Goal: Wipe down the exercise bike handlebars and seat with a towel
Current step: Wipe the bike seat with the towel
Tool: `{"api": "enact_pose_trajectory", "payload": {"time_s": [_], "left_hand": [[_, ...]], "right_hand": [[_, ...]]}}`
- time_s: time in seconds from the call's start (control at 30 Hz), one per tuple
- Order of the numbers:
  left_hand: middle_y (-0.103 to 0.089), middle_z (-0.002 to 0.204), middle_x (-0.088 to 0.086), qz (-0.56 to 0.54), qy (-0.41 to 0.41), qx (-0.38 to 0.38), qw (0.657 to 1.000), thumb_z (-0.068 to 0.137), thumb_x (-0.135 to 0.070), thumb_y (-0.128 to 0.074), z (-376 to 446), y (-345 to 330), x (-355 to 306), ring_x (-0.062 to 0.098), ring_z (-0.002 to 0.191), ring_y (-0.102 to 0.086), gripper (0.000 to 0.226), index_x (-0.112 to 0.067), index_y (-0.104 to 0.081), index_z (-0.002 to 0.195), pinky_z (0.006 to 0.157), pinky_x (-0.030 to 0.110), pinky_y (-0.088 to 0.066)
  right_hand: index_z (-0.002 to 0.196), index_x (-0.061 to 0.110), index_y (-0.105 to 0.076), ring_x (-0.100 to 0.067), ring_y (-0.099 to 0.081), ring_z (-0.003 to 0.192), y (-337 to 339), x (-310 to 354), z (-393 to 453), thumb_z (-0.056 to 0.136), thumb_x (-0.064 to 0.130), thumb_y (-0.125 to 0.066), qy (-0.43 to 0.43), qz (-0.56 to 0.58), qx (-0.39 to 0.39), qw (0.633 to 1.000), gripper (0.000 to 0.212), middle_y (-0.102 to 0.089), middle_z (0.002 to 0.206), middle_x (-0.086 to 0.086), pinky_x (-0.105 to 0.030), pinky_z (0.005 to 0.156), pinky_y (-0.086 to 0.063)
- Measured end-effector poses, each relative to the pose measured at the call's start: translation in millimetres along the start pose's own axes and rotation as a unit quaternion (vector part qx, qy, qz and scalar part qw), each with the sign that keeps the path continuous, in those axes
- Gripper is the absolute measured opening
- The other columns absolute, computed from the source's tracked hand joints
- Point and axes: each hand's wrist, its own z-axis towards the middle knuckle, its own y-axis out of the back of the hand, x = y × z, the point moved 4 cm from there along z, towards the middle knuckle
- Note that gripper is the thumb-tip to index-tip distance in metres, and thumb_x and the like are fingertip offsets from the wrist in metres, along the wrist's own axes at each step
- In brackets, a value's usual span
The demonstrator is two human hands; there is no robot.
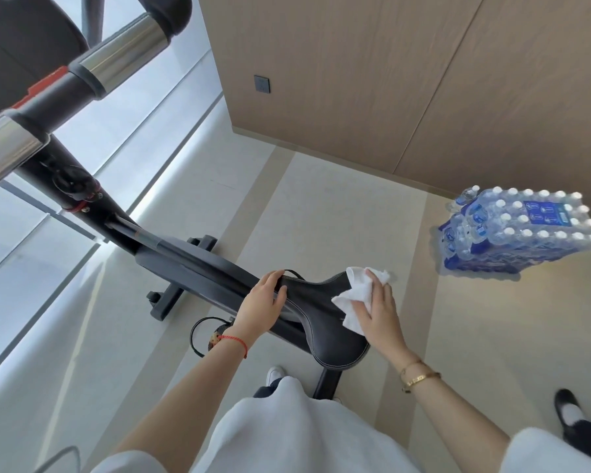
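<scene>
The black bike seat (325, 322) lies in the lower middle, nose pointing left and up. My left hand (265, 298) grips the seat's narrow nose, fingers curled over it. A white towel (354, 295) is spread over the seat's right edge, and my right hand (377, 302) presses it down with flat fingers. The handlebars (123, 52), chrome with black grips, cross the upper left, close to the camera. Both hands are far below them.
The bike's black frame (171, 257) and floor stabiliser (171, 295) stretch left of the seat. Shrink-wrapped packs of water bottles (519, 230) stand on the floor at right, by a wooden wall (389, 80). Another person's black shoe (567, 407) is at lower right. A window runs along the left.
</scene>
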Motion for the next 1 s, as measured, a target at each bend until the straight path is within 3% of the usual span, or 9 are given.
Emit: {"api": "enact_pose_trajectory", "payload": {"time_s": [0.13, 0.23, 0.3, 0.33, 0.4, 0.47, 0.57, 0.67, 1.0], "left_hand": [[-0.042, 0.147, -0.001, -0.004, 0.007, 0.001, 1.000, 0.103, -0.030, -0.038, 0, 2, -2, 0.017, 0.120, -0.054, 0.043, -0.019, -0.039, 0.144, 0.100, 0.027, -0.038], [-0.042, 0.147, -0.001, -0.004, 0.008, 0.003, 1.000, 0.103, -0.029, -0.039, 0, 3, -2, 0.018, 0.120, -0.054, 0.043, -0.019, -0.040, 0.144, 0.099, 0.026, -0.038], [-0.043, 0.147, -0.001, -0.006, 0.007, 0.008, 1.000, 0.102, -0.029, -0.039, 0, 2, -2, 0.018, 0.118, -0.055, 0.043, -0.019, -0.040, 0.144, 0.100, 0.027, -0.038], [-0.043, 0.147, -0.001, -0.007, 0.005, 0.009, 1.000, 0.102, -0.029, -0.039, 0, 2, -2, 0.018, 0.117, -0.056, 0.042, -0.019, -0.040, 0.144, 0.100, 0.028, -0.039], [-0.043, 0.147, -0.002, -0.007, 0.005, 0.012, 1.000, 0.102, -0.030, -0.039, 0, 3, -1, 0.017, 0.113, -0.058, 0.042, -0.019, -0.040, 0.143, 0.099, 0.030, -0.040], [-0.043, 0.146, -0.002, -0.008, 0.005, 0.014, 1.000, 0.102, -0.030, -0.039, 0, 2, -1, 0.016, 0.110, -0.059, 0.042, -0.020, -0.040, 0.143, 0.098, 0.029, -0.041], [-0.043, 0.146, -0.002, -0.007, 0.004, 0.016, 1.000, 0.102, -0.030, -0.039, 0, 2, -2, 0.017, 0.110, -0.059, 0.042, -0.020, -0.040, 0.143, 0.099, 0.030, -0.042], [-0.044, 0.146, -0.002, -0.010, 0.006, 0.019, 1.000, 0.102, -0.030, -0.039, 1, 3, -1, 0.017, 0.109, -0.060, 0.042, -0.019, -0.041, 0.143, 0.098, 0.030, -0.043], [-0.043, 0.147, -0.002, -0.013, 0.006, 0.021, 1.000, 0.102, -0.030, -0.039, 2, 2, 0, 0.017, 0.107, -0.060, 0.042, -0.021, -0.041, 0.143, 0.098, 0.032, -0.045]], "right_hand": [[0.117, 0.035, -0.053, -0.016, -0.059, 0.104, 13, 6, 41, 0.087, 0.062, -0.051, -0.145, 0.074, 0.089, 0.983, 0.040, -0.061, 0.118, 0.004, -0.028, 0.076, -0.044], [0.120, 0.035, -0.056, -0.020, -0.062, 0.096, 16, 14, 50, 0.093, 0.058, -0.045, -0.187, 0.092, 0.114, 0.971, 0.037, -0.065, 0.112, 0.001, -0.026, 0.064, -0.047], [0.127, 0.031, -0.051, -0.023, -0.059, 0.108, 12, 12, 39, 0.095, 0.053, -0.042, -0.151, 0.084, 0.075, 0.982, 0.039, -0.060, 0.119, 0.001, -0.029, 0.067, -0.050], [0.132, 0.029, -0.046, -0.023, -0.053, 0.120, 8, 9, 29, 0.095, 0.050, -0.041, -0.103, 0.068, 0.049, 0.991, 0.042, -0.054, 0.129, 0.001, -0.033, 0.080, -0.051], [0.147, 0.021, -0.031, -0.023, -0.033, 0.137, 0, 2, 4, 0.096, 0.045, -0.037, 0.005, -0.001, 0.027, 1.000, 0.057, -0.035, 0.149, -0.006, -0.037, 0.109, -0.035], [0.155, 0.018, -0.014, -0.033, -0.015, 0.145, -12, -4, -22, 0.095, 0.043, -0.034, 0.080, -0.113, 0.028, 0.990, 0.068, -0.020, 0.156, -0.013, -0.045, 0.119, -0.019], [0.157, 0.018, -0.009, -0.042, -0.001, 0.148, -24, 5, -51, 0.097, 0.041, -0.032, 0.164, -0.237, 0.048, 0.957, 0.068, -0.018, 0.159, -0.018, -0.059, 0.118, -0.011], [0.155, 0.015, -0.020, -0.043, -0.005, 0.148, -35, 24, -58, 0.096, 0.037, -0.041, 0.251, -0.311, 0.050, 0.915, 0.067, -0.028, 0.156, -0.016, -0.059, 0.117, -0.011], [0.157, 0.021, -0.004, -0.036, -0.003, 0.150, -63, 62, -9, 0.096, 0.042, -0.037, 0.212, -0.395, 0.083, 0.890, 0.073, -0.017, 0.161, -0.017, -0.053, 0.119, -0.012]]}}
